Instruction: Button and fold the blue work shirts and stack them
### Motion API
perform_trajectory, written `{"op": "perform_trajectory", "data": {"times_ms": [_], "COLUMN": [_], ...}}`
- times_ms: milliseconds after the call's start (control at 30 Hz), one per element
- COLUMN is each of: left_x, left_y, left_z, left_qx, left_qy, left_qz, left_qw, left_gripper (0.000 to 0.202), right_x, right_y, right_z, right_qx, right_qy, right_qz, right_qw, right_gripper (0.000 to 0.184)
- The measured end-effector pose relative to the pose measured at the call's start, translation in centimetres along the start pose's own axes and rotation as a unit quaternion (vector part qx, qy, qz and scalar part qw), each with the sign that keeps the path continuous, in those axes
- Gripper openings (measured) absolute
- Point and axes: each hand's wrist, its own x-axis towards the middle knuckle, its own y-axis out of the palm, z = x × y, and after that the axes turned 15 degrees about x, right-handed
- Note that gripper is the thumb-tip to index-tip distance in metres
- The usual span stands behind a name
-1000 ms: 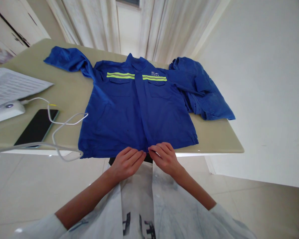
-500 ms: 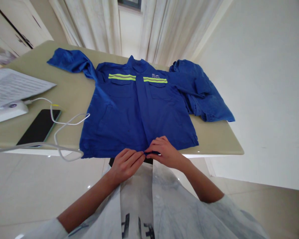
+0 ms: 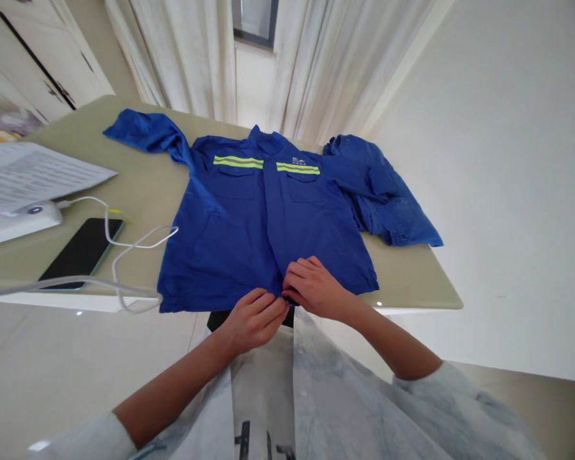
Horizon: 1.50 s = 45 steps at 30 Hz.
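A blue work jacket [image 3: 230, 236] lies spread front up on the table, its collar pointing away from me. Yellow-green reflective strips cross its chest, and a small white logo shows above one of them. At the middle of the bottom hem, where the two front edges meet, my left hand [image 3: 256, 322] and my right hand [image 3: 311, 287] come together. Both pinch the hem there, fingertips touching or nearly so. Whatever fastener may lie between the fingers is hidden.
The beige table [image 3: 412, 275] carries a folded blue garment [image 3: 388, 191] at the right, partly under the jacket's sleeve. To the left lie a phone [image 3: 81, 252], printed papers [image 3: 38, 172], a white device [image 3: 19, 227] and a white cable [image 3: 115, 255] reaching the jacket's edge.
The camera view has tilted up a little. My hands stay at the hem's middle; the right fingers have curled in more, and the left hand has shifted slightly.
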Motion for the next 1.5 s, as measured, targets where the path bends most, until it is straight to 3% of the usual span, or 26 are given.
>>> {"op": "perform_trajectory", "data": {"times_ms": [133,300,500,633,900,1100,1333,1500], "left_x": [0.2,0.1,-1.1,-0.8,0.8,0.6,-0.4,-1.6], "left_y": [-0.1,0.1,0.1,0.2,0.6,0.5,0.9,0.3], "left_z": [0.0,0.1,0.0,0.0,-0.2,-0.2,-0.3,0.2], "left_qx": [-0.007,-0.001,0.004,0.024,0.028,0.012,-0.025,-0.036], "left_qy": [-0.026,-0.075,-0.09,-0.068,-0.019,-0.021,-0.103,-0.136], "left_qz": [-0.019,0.022,0.04,0.036,0.034,0.003,0.075,0.104], "left_qw": [0.999,0.997,0.995,0.997,0.999,1.0,0.992,0.985], "left_gripper": [0.017,0.017,0.016,0.019,0.015,0.016,0.018,0.013], "right_x": [0.8,0.5,-1.0,-1.3,-0.9,-0.2,-1.2,-3.6], "right_y": [-0.8,-1.4,-1.0,-0.4,-0.3,-0.4,0.4,2.8], "right_z": [-0.5,-0.7,-0.7,-0.9,-0.5,-0.5,-0.8,-0.3], "right_qx": [0.007,0.074,0.169,0.203,0.074,0.02,0.074,0.162], "right_qy": [-0.009,0.015,0.054,0.054,0.027,-0.011,0.018,0.046], "right_qz": [-0.026,-0.034,-0.055,-0.064,-0.014,-0.02,-0.072,-0.166], "right_qw": [1.0,0.997,0.983,0.976,0.997,1.0,0.994,0.972], "right_gripper": [0.018,0.016,0.012,0.008,0.008,0.015,0.015,0.012]}}
